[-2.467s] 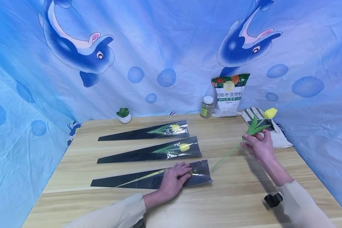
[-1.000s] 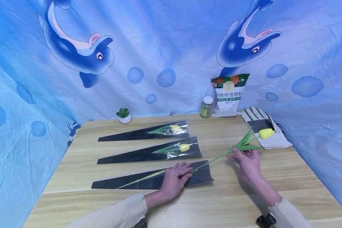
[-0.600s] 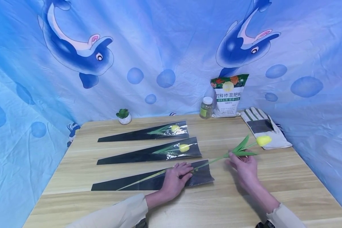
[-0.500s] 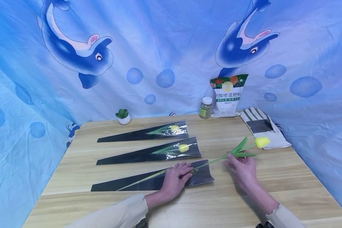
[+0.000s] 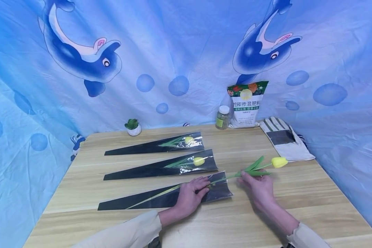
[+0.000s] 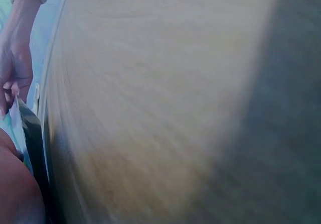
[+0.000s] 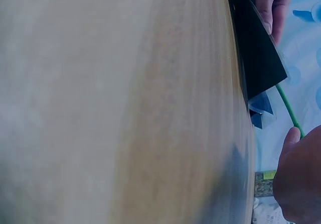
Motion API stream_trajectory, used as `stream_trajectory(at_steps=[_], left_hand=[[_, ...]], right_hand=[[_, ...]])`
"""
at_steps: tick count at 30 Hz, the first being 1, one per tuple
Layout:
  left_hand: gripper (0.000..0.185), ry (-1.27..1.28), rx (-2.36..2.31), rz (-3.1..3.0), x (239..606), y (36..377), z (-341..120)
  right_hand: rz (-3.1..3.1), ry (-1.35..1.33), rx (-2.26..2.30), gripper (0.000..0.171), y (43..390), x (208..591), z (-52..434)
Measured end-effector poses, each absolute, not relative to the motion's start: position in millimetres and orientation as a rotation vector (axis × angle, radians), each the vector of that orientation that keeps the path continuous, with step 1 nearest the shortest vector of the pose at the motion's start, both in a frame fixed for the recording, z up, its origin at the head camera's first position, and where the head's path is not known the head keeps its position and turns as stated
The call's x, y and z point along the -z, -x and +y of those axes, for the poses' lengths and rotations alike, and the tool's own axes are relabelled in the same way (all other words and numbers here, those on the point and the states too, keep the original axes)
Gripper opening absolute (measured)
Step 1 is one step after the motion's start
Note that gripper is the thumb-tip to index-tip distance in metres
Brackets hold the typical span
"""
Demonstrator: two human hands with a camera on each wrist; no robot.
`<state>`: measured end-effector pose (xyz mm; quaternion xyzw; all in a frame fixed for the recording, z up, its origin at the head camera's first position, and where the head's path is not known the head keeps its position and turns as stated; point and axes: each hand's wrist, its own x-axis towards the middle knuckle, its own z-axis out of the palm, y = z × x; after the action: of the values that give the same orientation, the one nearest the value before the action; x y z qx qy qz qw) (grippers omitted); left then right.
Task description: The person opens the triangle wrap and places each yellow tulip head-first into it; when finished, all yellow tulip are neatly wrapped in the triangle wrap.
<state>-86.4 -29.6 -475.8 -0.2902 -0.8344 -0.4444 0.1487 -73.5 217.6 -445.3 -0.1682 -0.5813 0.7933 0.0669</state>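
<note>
Left hand presses flat on the sleeve; right hand seemingly pinches the tulip stem

A tiny green plant in a white pot, a small jar, a colourful bag and a white glove are sitting on the wooden table.

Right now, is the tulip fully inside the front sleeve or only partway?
Partway. The tulip's bloom and leaves lie outside the front sleeve; only its stem runs inside.

Three views: one head camera, two wrist cameras.
Head looks down across the table; both wrist cameras skim it closely, seemingly sideways, sharing the black sleeve edge.
</note>
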Motion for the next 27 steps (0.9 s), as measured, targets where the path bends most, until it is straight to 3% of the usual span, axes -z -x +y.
stream_trajectory(at_steps=[8, 17, 27], left_hand=[[0.028, 0.816, 1.284, -2.396, 475.2, 86.3, -28.4], [0.031, 0.804, 1.278, -2.466, 470.0, 85.2, -24.5], [0.029, 0.779, 1.253, -2.524, 465.7, 85.6, -22.4]], right_hand=[[-1.765, 0.497, -2.424, 0.024, 71.4, 447.8, 213.8], [-1.84, 0.477, -2.452, 0.04, 68.5, 448.8, 204.4], [-1.844, 0.417, -2.469, 0.036, 68.3, 452.4, 202.3]])
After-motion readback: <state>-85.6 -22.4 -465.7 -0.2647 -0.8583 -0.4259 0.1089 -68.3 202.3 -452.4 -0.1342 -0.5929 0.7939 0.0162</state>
